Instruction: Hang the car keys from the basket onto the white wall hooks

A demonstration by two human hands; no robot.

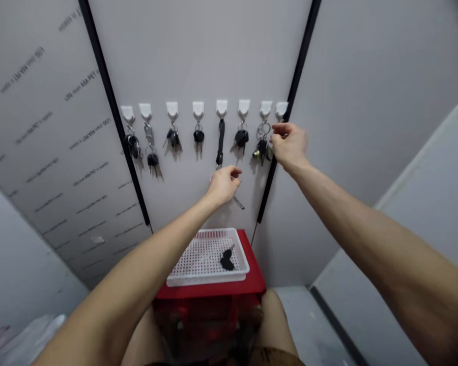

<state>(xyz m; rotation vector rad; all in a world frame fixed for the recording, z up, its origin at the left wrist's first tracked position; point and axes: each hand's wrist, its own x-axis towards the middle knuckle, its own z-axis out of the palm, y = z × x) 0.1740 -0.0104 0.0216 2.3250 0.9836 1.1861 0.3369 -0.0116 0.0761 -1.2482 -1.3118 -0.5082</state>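
My right hand (290, 145) is raised at the far-right white hook (281, 109), thumb and fingers closed together; what they pinch is hidden. Just left of its fingertips, a bunch of keys (262, 146) hangs by metal rings from the neighbouring hook. Lower down, my left hand (224, 184) has loosely curled fingers with a gap between them, and nothing shows in it. It covers the lower end of a black strap keychain (221, 142). A flat metal piece, perhaps a key blade (238, 203), sticks out below this hand at a slant.
Several more key sets, such as the black-headed keys (199, 136), hang along the row of white hooks. Below, a white perforated basket (206, 277) rests on a red stool (256, 274) between my knees. Black keys (226, 260) lie inside it. Grey panels enclose both sides.
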